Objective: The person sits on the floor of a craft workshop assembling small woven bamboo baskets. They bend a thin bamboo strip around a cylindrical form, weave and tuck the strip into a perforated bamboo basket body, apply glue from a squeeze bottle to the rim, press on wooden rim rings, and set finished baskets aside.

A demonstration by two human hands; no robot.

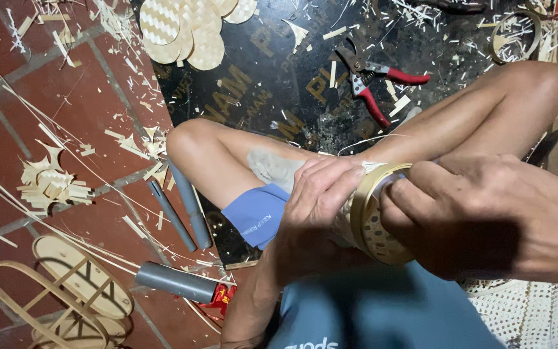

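A small round woven bamboo basket (374, 223) with a pale rim band sits between both hands, above my lap. My left hand (314, 207) wraps around its woven body from the left. My right hand (479, 213) grips the rim side, fingers curled over the band. My bare knees frame the hands, and blue shorts show below.
Red-handled pruning shears (382, 81) lie on the black board beyond my knees. Woven bamboo discs (188, 29) are stacked at the top. Grey tubes (188, 207) and bamboo frame hoops (59, 297) lie on the red tile floor at left. Bamboo shavings are scattered everywhere.
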